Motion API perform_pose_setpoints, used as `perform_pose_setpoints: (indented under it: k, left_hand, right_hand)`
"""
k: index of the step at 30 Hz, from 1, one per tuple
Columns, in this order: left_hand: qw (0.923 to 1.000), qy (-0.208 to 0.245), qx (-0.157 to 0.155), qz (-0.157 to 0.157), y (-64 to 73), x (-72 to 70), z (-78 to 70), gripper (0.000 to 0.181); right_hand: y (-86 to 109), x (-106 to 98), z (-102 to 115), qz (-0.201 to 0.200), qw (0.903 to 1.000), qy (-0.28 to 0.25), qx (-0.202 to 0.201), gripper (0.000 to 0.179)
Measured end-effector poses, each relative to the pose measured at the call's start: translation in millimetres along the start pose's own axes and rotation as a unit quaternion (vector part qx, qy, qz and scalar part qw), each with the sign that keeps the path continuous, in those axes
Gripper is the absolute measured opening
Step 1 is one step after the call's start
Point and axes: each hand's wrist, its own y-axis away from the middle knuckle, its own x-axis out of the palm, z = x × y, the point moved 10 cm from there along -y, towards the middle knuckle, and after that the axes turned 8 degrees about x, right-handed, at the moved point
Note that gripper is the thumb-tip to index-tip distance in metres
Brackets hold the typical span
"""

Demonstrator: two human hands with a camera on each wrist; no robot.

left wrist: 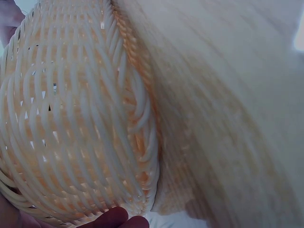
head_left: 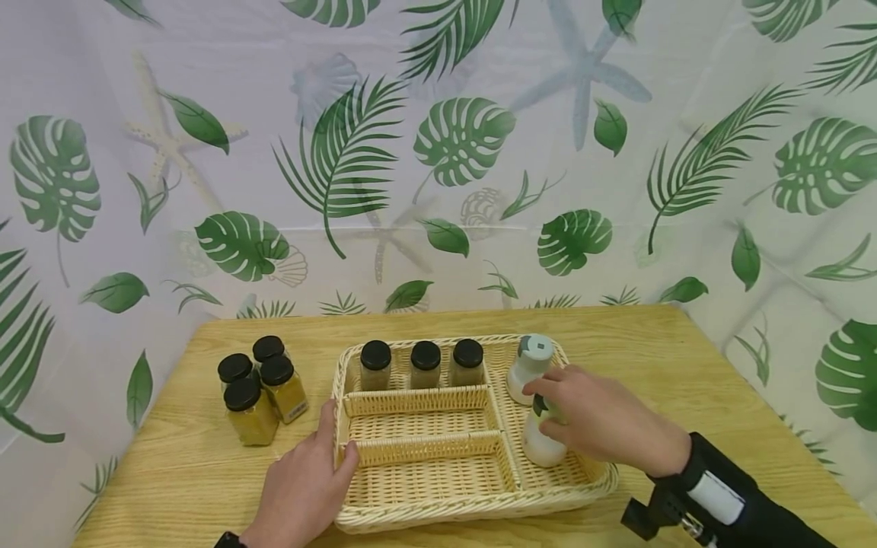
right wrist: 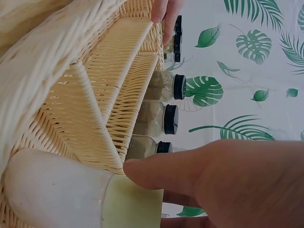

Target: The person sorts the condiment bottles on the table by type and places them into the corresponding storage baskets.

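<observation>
A pale wicker basket (head_left: 473, 511) with divided compartments lies on the table. At its left end my left hand (head_left: 301, 487) grips the rim, thumb on the inner side; the left wrist view shows the woven wall (left wrist: 71, 118) close up, with fingertips below it. My right hand (head_left: 606, 417) holds a white bottle with a light green top (head_left: 543, 447) by its upper part, inside the right compartment. That bottle (right wrist: 57, 185) stands slightly tilted in the head view. Just behind it is another white bottle with a grey-and-white cap (head_left: 526, 373), near the right fingertips.
Three black-lidded glass jars (head_left: 425, 365) stand in the basket's back left compartment. Left of the basket, several black-lidded jars of yellow contents (head_left: 255, 422) stand grouped on the wooden table (head_left: 171, 472). A leaf-patterned cloth (head_left: 452, 251) hangs behind the table.
</observation>
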Motion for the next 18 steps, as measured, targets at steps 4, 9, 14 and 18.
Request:
perform_pose_setpoints:
  k: [4, 9, 14, 18]
  left_hand:
    - [1.0, -0.001, 0.0, 0.0, -0.4, 0.8, -0.4, 0.071]
    - [1.0, 0.001, -0.001, 0.001, 0.0, 0.1, -0.7, 0.071]
    - [1.0, 0.002, -0.001, 0.002, 0.3, -0.9, -0.4, 0.071]
    - [1.0, 0.002, -0.001, 0.002, 0.0, -0.2, 0.0, 0.07]
  right_hand:
    - [1.8, 0, -4, 0.002, 0.9997, -0.02, 0.012, 0.044]
    - [4.2, -3, -14, -0.007, 0.9987, -0.035, 0.038, 0.05]
    - [7.4, -13, -24, -0.064, 0.9954, -0.056, 0.043, 0.046]
    - [10.6, -17, -35, -0.098, 0.9904, -0.085, 0.046, 0.04]
